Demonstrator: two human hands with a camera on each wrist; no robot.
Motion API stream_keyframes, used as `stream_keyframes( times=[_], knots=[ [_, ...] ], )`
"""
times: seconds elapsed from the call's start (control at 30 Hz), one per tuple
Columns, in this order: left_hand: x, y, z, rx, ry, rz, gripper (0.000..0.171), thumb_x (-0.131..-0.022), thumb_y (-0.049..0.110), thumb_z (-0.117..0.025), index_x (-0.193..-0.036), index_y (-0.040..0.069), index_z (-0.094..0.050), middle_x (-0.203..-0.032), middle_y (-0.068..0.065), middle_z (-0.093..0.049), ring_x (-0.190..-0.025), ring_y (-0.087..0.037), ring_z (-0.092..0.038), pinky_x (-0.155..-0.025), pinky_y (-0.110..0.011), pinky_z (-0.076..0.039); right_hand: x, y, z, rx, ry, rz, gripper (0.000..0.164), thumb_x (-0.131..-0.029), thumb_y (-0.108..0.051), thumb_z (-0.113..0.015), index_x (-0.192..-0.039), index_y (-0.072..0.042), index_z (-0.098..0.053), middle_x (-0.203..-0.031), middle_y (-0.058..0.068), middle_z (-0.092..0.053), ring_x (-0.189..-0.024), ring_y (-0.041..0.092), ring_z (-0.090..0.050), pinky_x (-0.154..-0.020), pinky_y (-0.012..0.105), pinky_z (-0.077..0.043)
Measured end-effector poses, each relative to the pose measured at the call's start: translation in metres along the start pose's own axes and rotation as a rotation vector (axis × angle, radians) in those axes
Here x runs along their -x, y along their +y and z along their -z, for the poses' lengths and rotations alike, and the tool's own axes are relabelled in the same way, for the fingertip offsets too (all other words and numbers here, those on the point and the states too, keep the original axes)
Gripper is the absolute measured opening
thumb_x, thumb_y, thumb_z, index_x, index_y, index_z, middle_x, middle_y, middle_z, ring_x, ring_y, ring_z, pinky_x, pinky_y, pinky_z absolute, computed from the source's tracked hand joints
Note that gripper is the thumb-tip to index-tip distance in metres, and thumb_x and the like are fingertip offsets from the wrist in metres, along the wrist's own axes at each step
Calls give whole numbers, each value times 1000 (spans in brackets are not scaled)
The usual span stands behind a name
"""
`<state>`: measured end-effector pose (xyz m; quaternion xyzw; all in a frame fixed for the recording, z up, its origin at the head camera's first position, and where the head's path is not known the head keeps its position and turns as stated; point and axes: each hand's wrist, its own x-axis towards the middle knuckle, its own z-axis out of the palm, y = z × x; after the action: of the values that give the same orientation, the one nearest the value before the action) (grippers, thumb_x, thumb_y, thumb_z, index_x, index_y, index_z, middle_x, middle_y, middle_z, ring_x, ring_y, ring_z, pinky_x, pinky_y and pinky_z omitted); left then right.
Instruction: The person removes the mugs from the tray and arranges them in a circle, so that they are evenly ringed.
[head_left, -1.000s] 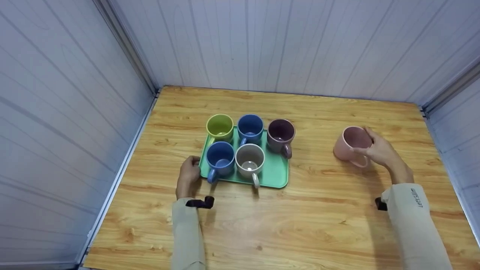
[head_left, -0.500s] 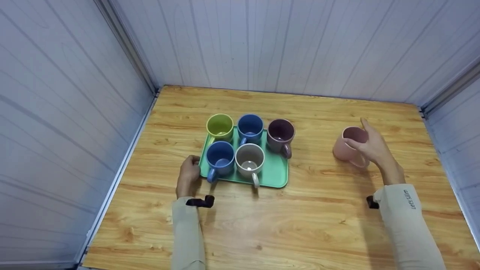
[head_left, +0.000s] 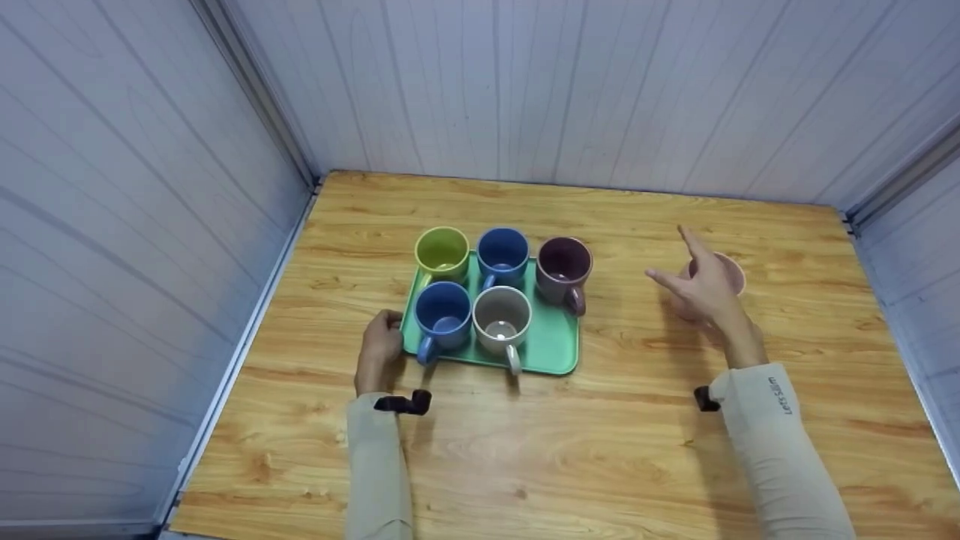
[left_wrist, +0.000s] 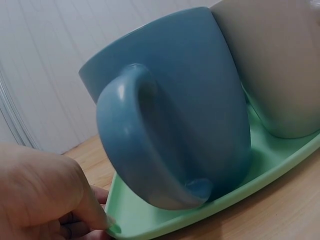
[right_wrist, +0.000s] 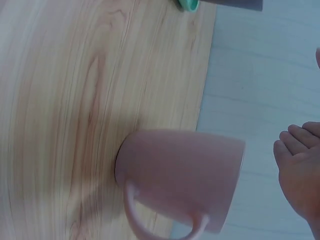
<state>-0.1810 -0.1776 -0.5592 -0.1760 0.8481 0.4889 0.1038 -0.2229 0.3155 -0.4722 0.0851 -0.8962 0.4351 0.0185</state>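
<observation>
My left hand point(head_left: 380, 345) pinches the left edge of a green tray point(head_left: 553, 343), its thumb on the rim in the left wrist view. Mugs stand upright on the tray: a yellow-green mug point(head_left: 441, 252), a blue mug point(head_left: 502, 253) and a purple mug point(head_left: 561, 285) behind, another blue mug point(left_wrist: 200, 100) and a beige mug point(head_left: 501, 309) in front. My right hand point(head_left: 707, 289), thumb and fingers spread, holds nothing. It hides part of a pink mug point(right_wrist: 180, 175) standing on the table. The right wrist view shows a gap between hand and mug.
The wooden table point(head_left: 517, 457) meets a pale panel wall point(head_left: 525, 90) behind, with more panels on the left and right. The purple mug overhangs the tray's right edge slightly. Table surface lies between tray and pink mug.
My right hand has let go of the pink mug and moved left and up, its fingers spreading. The pink mug stays in place. My left hand and the tray have hardly moved.
</observation>
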Motion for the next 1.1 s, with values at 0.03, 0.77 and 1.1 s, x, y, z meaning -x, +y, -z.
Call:
stream_keyframes(
  times=[0.03, 0.77, 1.1],
  knots=[
    [0, 0, 0, 0, 2, -3, 39, -90, -3, -35, -125, -4, -52, -120, -21, -55, -113, -31, -50, -100, -41, -39, -1, -1, -2, 5, 1, 7, 94, -84, -35, -72, -153, -5, -15, -157, 22, -16, -142, 45, -16, -113, 57, -17],
    [1, -1, -1, 0, 3, 4, 39, -90, -3, -35, -126, -3, -51, -121, -21, -54, -115, -32, -50, -101, -42, -39, -9, -19, -49, -148, 52, 76, 83, -79, -22, -78, -147, -3, -34, -147, 20, -39, -139, 31, -33, -115, 39, -25],
    [2, 1, -1, 68, -19, 52, 36, -94, -1, -35, -126, 0, -51, -123, -18, -53, -113, -29, -49, -100, -41, -40, -12, -27, -64, -166, 14, 47, 84, -81, -20, -77, -148, -1, -29, -150, 20, -35, -140, 34, -29, -116, 42, -22]
  ],
)
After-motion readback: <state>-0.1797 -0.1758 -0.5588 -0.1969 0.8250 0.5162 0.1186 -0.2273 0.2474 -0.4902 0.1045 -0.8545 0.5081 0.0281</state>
